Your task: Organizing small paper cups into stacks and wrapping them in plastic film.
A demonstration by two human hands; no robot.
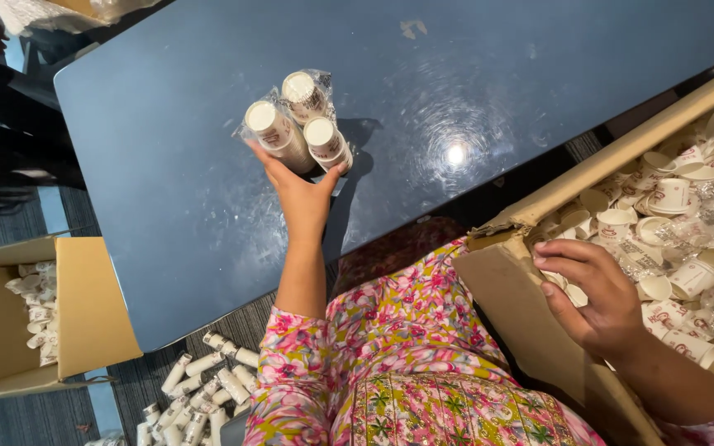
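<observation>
Clear crinkled plastic is wrapped around three stacks of white paper cups [299, 124], which are stood upright on the dark blue glossy tabletop [473, 91], near its front left part. The lower halves of the stacks are hidden behind the left hand [301, 196], and the reddish print on the cup sides is too small to be made out. The bundle is gripped from below by that hand, with thumb and fingers spread against the wrap. The right hand [595, 297] is rested on the torn flap of a large brown cardboard box [530, 330] at the right, its fingers curled loosely over the edge; nothing is seen to be held in it. The box is cut off by the frame and is filled with loose white cups with red markings [671, 198] and bits of clear wrap. A second open cardboard box [84, 306] at the left is partly shown, a few wrapped stacks being visible inside. More wrapped white cup sleeves [200, 388] are scattered on the grey carpet below the table edge.
</observation>
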